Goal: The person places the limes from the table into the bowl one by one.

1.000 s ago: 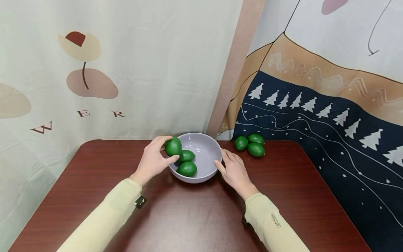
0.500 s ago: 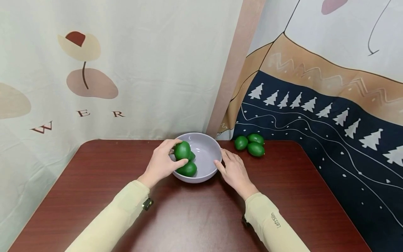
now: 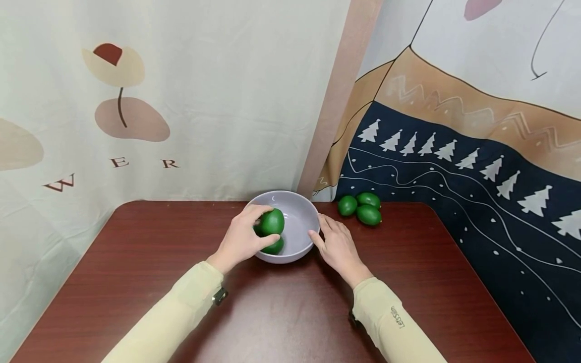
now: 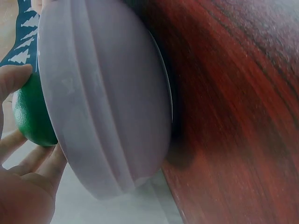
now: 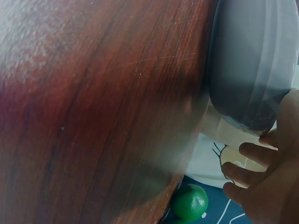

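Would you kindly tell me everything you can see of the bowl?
The bowl is round, wide and pale lavender-grey, with a smooth, slightly glossy surface; whether ceramic or plastic is unclear. Low ridges run round its outer wall. It stands upright on the red-brown table, near the far edge. At least one green fruit lies inside, and the left hand holds another fruit over its left part. The right hand touches its right side.

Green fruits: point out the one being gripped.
The green fruit in the left hand, at the bowl's left side; it alone is gripped, as the right hand holds no fruit.
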Demonstrator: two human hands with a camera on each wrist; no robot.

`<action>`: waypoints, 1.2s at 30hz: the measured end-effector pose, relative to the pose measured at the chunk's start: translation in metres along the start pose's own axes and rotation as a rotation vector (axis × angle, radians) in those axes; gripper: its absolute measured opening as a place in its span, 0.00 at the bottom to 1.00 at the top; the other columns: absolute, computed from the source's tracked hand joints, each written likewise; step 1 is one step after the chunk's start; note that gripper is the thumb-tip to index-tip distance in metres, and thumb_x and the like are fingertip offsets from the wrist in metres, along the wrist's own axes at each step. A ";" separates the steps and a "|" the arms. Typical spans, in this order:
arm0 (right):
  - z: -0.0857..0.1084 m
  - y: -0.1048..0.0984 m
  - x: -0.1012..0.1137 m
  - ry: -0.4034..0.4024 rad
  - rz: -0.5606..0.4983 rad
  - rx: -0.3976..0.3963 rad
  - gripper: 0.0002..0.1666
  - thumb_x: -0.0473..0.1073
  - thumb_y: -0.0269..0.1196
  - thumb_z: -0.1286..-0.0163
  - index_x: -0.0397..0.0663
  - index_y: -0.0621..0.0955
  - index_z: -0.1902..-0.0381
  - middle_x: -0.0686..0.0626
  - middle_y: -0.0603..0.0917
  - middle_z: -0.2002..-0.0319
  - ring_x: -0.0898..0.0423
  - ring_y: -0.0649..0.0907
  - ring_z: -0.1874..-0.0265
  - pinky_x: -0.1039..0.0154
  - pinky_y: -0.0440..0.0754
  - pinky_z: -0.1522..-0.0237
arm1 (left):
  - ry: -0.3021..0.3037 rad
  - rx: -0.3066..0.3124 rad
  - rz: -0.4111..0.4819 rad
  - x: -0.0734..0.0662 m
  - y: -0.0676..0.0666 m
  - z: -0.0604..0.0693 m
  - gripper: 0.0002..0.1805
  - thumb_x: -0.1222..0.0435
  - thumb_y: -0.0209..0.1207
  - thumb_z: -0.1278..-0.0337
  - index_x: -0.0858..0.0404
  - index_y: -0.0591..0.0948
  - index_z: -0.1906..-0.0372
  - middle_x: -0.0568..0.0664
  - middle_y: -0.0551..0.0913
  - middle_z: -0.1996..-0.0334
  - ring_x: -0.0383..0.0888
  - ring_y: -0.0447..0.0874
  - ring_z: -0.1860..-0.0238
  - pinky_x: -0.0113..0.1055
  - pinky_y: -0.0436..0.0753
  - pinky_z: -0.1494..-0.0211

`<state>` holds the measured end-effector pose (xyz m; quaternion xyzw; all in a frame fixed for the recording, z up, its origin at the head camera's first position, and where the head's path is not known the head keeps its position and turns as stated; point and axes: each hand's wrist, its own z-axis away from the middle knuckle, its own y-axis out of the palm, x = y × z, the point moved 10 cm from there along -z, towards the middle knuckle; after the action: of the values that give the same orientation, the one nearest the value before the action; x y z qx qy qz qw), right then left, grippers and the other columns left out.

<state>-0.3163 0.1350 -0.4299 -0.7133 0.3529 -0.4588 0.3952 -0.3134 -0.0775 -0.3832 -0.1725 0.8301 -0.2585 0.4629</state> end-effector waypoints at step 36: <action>0.000 -0.001 0.001 -0.008 -0.009 -0.005 0.36 0.57 0.55 0.19 0.38 0.70 0.25 0.36 0.74 0.29 0.37 0.73 0.31 0.39 0.65 0.26 | 0.155 0.217 -0.139 -0.020 0.042 -0.007 0.34 0.59 0.79 0.56 0.62 0.84 0.39 0.54 0.86 0.43 0.53 0.83 0.41 0.50 0.80 0.39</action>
<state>-0.3161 0.1343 -0.4288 -0.7177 0.3494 -0.4568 0.3926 -0.3113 -0.0306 -0.3912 -0.1583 0.8166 -0.3906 0.3944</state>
